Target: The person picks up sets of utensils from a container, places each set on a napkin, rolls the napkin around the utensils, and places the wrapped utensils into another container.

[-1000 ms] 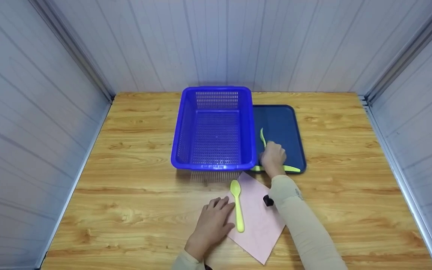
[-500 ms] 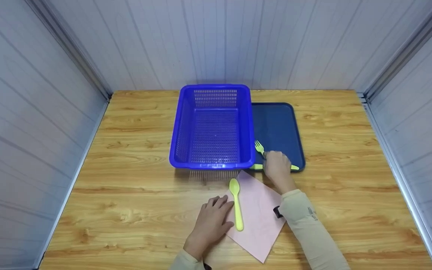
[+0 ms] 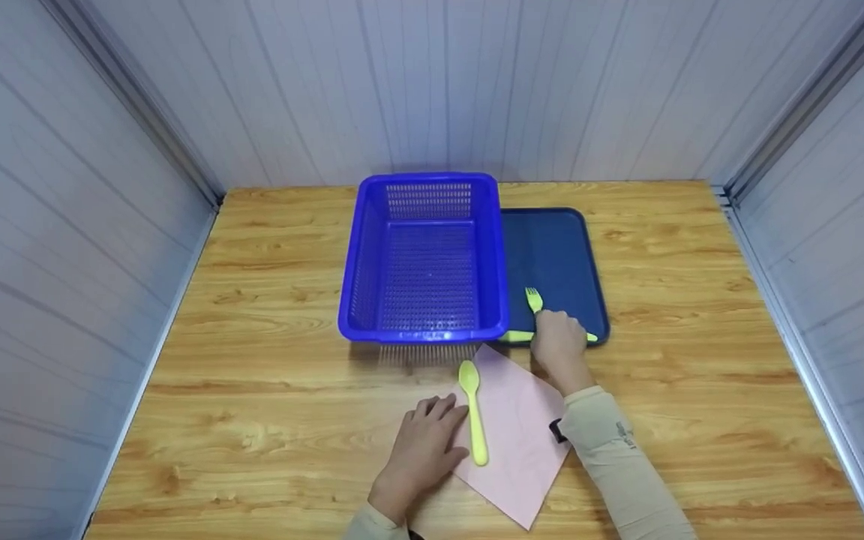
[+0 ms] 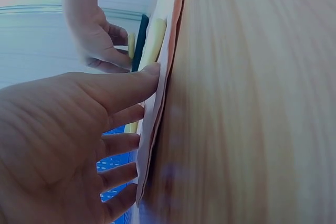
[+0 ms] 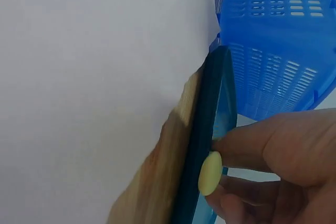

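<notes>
In the head view my right hand [image 3: 560, 346] grips a yellow-green fork [image 3: 534, 300] over the near part of a dark blue tray [image 3: 552, 255], tines pointing away from me. Part of a yellow-green knife [image 3: 520, 336] shows on the tray's near edge, the rest hidden under that hand. My left hand [image 3: 418, 455] rests its extended fingers at the left edge of a pink napkin [image 3: 520, 427]. A yellow-green spoon [image 3: 474, 412] lies on the napkin, beside those fingertips. From the left wrist, the thumb touches the napkin [image 4: 157, 95] near the spoon handle [image 4: 155, 40].
A blue mesh basket [image 3: 498, 262] stands to the left of the tray and covers its left side. Wood-grain tabletop [image 3: 267, 390] surrounds everything. Pale panel walls [image 3: 432, 82] close off the back and both sides.
My right hand has drawn the fork back toward me and slightly right, turning its tines to face forward. The left hand, spoon and napkin stay in place.
</notes>
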A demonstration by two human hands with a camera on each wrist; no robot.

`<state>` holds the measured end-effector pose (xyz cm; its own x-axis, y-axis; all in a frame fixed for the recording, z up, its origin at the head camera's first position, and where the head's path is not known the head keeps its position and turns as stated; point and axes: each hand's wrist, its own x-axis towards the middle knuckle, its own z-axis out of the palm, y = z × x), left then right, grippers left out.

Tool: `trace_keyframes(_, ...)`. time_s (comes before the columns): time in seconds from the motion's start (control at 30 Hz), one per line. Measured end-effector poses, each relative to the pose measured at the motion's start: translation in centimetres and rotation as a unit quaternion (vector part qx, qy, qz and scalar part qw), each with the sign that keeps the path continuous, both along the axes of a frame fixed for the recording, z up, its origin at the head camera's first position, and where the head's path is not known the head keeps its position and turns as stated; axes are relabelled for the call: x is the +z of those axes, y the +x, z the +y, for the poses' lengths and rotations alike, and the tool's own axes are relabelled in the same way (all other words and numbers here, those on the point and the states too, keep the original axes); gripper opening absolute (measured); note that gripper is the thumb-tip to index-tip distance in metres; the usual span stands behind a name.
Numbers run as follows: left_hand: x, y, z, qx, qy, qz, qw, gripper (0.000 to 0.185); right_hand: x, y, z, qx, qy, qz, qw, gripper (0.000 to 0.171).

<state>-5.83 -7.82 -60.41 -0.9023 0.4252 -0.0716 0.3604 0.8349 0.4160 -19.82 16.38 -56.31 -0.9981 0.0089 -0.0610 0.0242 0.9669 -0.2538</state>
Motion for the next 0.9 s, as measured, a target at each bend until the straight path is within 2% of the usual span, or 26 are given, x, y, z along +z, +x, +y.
trace_keyframes(0.13,-0.1,0.4,0.1,0.002,0.004,0.003,1.0,0.061,-0.4,0.3,0.5,-0.008,-0.049,0.019,0.999,0.024)
trace_keyframes(0.23,-0.1,0.4,0.1,0.001,0.006,0.007,1.0,0.06,-0.7,0.6,0.8,-0.018,-0.077,0.027,0.997,0.022)
trace_keyframes(0.43,-0.2,0.2,0.1,0.003,-0.002,0.003,1.0,0.06,-1.0,0.7,0.7,-0.016,-0.065,0.013,0.998,0.017)
trace_keyframes(0.6,-0.2,0.0,0.1,-0.001,-0.003,-0.003,1.0,0.06,-0.7,0.9,0.4,-0.016,-0.053,0.028,0.998,0.012)
trace_keyframes(0.73,-0.1,0.0,0.0,0.001,-0.005,-0.002,1.0,0.06,0.0,2.0,-0.1,-0.008,-0.058,0.037,0.998,0.009)
trace_keyframes(0.9,0.0,-0.2,-0.1,0.0,-0.005,-0.002,1.0,0.063,0.8,4.6,-1.0,0.013,-0.06,0.067,0.996,0.01)
